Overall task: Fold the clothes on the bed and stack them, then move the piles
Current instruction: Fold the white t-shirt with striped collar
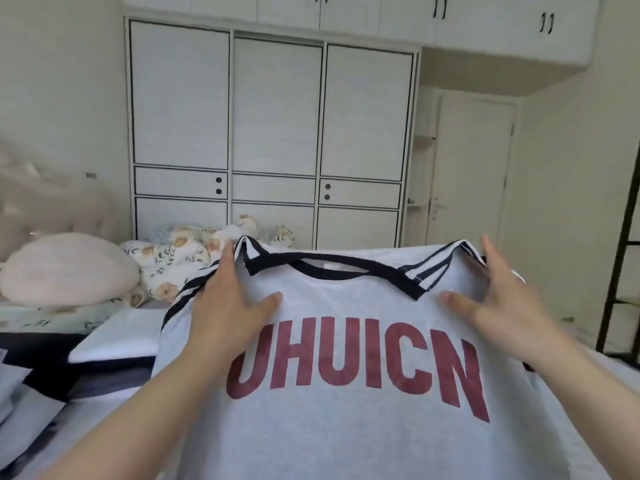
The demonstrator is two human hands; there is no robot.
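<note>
Left hand [227,299]: pinches the T-shirt's left shoulder, thumb on front.
Right hand [498,299]: pinches the right shoulder likewise.
T-shirt [346,393]: grey, red lettering, held up between both hands.
Pillow [69,268]: far beyond left hand.

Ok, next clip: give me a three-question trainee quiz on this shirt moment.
1. True or false: both hands grip the shirt near its shoulders.
2. What colour is the shirt's lettering?
3. What lies left of the floral bedding: (a) a pink pillow, (b) a box, (c) a lamp?

Key:
1. True: the left hand and right hand each hold a shoulder.
2. Dark red.
3. (a), the pillow.
</note>
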